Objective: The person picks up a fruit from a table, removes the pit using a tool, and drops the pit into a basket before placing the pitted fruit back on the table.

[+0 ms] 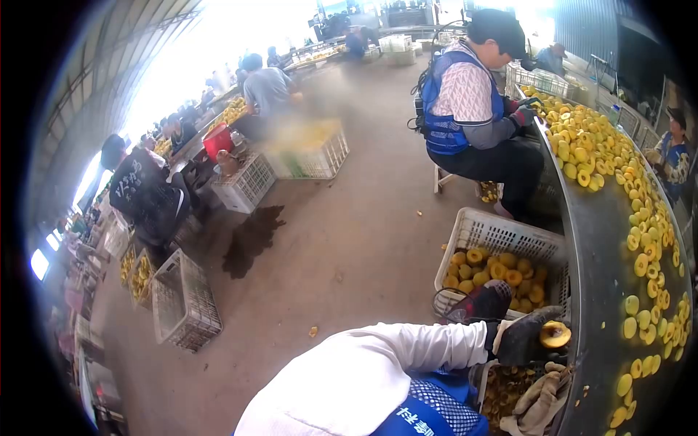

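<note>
My left hand [525, 338], in a dark glove with a beige cuff, is closed on a halved yellow peach [555, 334], its cut face and brown hollow showing. Below it, a beige glove [539, 404] with curled fingers appears to be my right hand; whatever it may hold is hidden. Beneath this glove a crate [483, 385] contains brown pits or scraps. Just beyond my left hand, a white slotted crate [509, 234] holds halved peaches [502, 270]. A dark shoe [481, 301] rests against that crate's near side.
A metal sorting table [603, 254] strewn with peach halves [582, 142] runs along the right. A co-worker [472, 102] in a blue vest sits beside it. Crates [187, 301], a red bucket [217, 141] and a wet patch [251, 241] lie to the left, with other people farther off.
</note>
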Motion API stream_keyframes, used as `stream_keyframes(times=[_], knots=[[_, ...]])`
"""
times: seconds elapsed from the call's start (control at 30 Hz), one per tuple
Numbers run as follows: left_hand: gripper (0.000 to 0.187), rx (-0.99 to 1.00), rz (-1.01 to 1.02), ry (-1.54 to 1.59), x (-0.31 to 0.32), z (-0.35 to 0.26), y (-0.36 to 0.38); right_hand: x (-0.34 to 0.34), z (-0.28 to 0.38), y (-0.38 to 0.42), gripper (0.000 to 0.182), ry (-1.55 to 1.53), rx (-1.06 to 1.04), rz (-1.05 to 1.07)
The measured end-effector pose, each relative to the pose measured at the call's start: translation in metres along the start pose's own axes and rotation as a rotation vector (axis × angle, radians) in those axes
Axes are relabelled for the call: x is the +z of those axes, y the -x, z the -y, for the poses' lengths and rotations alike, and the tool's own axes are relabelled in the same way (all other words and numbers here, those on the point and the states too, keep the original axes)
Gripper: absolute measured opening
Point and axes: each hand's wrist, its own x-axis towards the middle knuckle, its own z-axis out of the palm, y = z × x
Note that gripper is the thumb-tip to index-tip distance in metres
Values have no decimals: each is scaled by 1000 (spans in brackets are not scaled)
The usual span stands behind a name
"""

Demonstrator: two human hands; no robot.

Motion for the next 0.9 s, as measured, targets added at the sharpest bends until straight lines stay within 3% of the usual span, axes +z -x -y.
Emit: stream_keyframes(times=[0.03, 0.07, 0.1, 0.17, 0.2, 0.27, 0.3, 0.37, 0.43, 0.57, 0.67, 0.73, 0.77, 0.83, 0.87, 0.9], knots=[[81, -1, 0, 0, -3, 4, -3, 0, 1, -3, 21, -231, 147, 42], [76, 246, -71, -255, -8, 14, -9, -1, 3, -5, 21, -462, 295, 85], [71, 494, -146, -512, -12, 24, -14, 1, 6, -5, 21, -463, 296, 90], [63, 463, -214, -508, -13, 29, -14, 5, 19, -4, 20, -546, 657, -41], [63, 361, -108, -319, -15, 32, -14, -1, 22, -9, 25, -559, 759, 31], [63, 225, 19, -16, -18, 19, -9, 13, 35, -15, 31, -421, 715, -42], [63, 226, 13, -16, -21, 8, -5, 19, 41, -15, 38, -279, 668, -119], [64, 253, -19, -393, -26, -14, 2, 23, 33, -2, 47, -268, 662, -156], [63, 202, -111, -413, -22, -23, 13, 23, 20, 8, 48, 79, 415, 6], [62, 125, -222, -443, -22, -34, 19, 28, 10, 13, 44, -153, 545, -60], [48, 160, -110, -395, -25, 6, 11, 14, -29, 32, 42, -5, 363, 53], [38, 190, 4, -350, -25, 30, 4, 9, -33, 36, 43, 260, -21, 95], [35, 204, 60, -328, -23, 34, 4, 7, -30, 38, 43, 263, -21, 94], [35, 246, -5, -413, -13, 15, 15, 5, -14, 37, 44, -46, 451, 30], [35, 286, -71, -498, -2, -1, 19, 9, 15, 27, 44, -45, 452, 28], [35, 286, -69, -496, 20, -3, 21, 16, 58, 10, 44, -163, 587, -81]])
